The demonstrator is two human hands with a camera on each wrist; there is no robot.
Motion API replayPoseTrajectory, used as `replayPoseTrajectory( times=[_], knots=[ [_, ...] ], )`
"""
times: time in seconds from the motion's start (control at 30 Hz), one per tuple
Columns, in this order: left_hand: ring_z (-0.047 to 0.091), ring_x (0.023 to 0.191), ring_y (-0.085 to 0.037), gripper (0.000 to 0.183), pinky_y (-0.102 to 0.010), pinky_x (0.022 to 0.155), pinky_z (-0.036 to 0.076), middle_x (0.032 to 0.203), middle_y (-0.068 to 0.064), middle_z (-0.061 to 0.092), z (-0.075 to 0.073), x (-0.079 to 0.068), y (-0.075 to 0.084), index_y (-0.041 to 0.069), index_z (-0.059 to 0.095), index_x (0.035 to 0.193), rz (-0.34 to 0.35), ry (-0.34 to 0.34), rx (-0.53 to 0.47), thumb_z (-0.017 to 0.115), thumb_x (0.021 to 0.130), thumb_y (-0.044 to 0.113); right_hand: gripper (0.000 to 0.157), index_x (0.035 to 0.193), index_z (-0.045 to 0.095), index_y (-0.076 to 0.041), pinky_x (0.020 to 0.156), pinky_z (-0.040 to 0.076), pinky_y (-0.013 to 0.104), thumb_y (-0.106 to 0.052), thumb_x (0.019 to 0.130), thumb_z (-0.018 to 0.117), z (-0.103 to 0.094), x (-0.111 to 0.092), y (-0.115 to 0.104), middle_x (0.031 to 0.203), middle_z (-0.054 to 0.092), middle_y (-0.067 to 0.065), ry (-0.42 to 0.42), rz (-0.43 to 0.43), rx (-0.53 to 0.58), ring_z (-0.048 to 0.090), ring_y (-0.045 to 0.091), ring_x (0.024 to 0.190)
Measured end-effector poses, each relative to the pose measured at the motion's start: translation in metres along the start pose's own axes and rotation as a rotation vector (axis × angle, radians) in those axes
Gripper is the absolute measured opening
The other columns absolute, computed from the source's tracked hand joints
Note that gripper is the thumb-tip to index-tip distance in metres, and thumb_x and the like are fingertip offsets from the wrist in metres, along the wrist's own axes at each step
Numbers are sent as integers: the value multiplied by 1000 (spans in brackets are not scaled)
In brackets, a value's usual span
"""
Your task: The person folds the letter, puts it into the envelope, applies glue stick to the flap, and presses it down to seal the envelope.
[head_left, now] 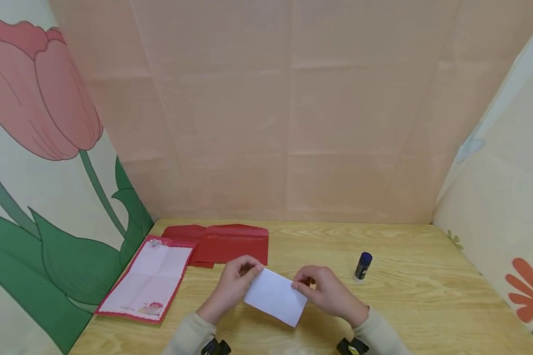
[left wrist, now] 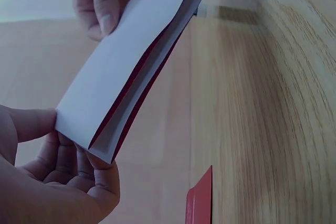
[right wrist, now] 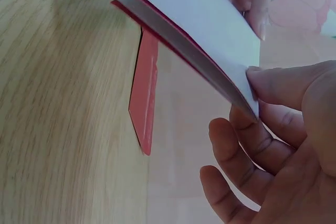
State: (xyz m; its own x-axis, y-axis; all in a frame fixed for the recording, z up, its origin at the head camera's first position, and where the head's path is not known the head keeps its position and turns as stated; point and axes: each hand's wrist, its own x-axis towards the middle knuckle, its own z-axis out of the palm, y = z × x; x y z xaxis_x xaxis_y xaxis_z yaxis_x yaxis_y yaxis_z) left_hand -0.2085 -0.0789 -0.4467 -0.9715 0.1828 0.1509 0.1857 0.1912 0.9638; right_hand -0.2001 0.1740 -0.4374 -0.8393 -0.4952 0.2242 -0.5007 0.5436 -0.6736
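Observation:
Between both hands, a folded sheet of paper (head_left: 275, 297) is held above the table, white on the outside with red edges along its inner faces. My left hand (head_left: 234, 280) pinches its left corner between thumb and fingers. At the opposite upper corner, my right hand (head_left: 326, 291) pinches the sheet the same way. In the left wrist view the layers of the folded paper (left wrist: 123, 66) gape apart along the lower edge. The right wrist view shows the thumb on the white face of the paper (right wrist: 205, 19), with fingers behind it.
Red envelopes (head_left: 237, 246) lie overlapping at the back left of the wooden table (head_left: 408, 305). Beside them rests a stack of pink-bordered letter paper (head_left: 148, 278) with fold creases. A glue stick (head_left: 362, 267) with a dark blue cap stands upright to the right.

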Motion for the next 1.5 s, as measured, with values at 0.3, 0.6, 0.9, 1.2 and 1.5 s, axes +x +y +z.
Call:
replayPoseTrajectory(
  times=[0.3, 0.6, 0.9, 1.2, 1.5],
  knots=[
    [58, 90, -22, 18, -29, 76, 53, 100, -4, 66, -6, 0, -4, 13, 70, 101, -50, -1, 35, 67, 96, 30, 17, 82, 71, -23, 66, 49, 24, -32, 96, 68, -2, -1, 2, 76, 65, -13, 17, 53, 17, 56, 5, 71],
    [59, 91, -21, 22, -31, 78, 55, 103, -6, 66, -10, 0, -4, 10, 69, 103, -63, 10, -15, 68, 96, 31, 13, 85, 71, -21, 65, 47, 24, -21, 97, 67, -4, -6, 6, 79, 65, -11, 37, 6, -18, 55, 4, 71],
    [59, 85, -18, 15, -25, 74, 49, 95, -3, 70, -11, 2, -8, 9, 75, 99, -17, -72, 35, 73, 92, 23, 13, 84, 71, -21, 63, 46, 23, -19, 97, 67, -4, -8, 7, 77, 63, -12, 40, -70, -54, 53, 1, 69],
    [56, 84, -17, 15, -25, 71, 49, 92, -4, 66, -7, 0, -9, 5, 73, 97, -23, -55, 97, 67, 97, 18, 9, 88, 72, -23, 68, 50, 26, -30, 94, 71, 3, -5, 7, 82, 64, -15, 49, -8, -34, 56, 3, 76],
    [58, 87, -17, 14, -28, 75, 50, 95, -3, 68, -3, 0, -6, 6, 74, 97, -58, -87, 70, 67, 97, 18, 9, 88, 70, -20, 67, 51, 25, -21, 96, 68, 8, -1, 3, 83, 65, -12, 32, -54, 15, 57, 4, 76]
  ],
)
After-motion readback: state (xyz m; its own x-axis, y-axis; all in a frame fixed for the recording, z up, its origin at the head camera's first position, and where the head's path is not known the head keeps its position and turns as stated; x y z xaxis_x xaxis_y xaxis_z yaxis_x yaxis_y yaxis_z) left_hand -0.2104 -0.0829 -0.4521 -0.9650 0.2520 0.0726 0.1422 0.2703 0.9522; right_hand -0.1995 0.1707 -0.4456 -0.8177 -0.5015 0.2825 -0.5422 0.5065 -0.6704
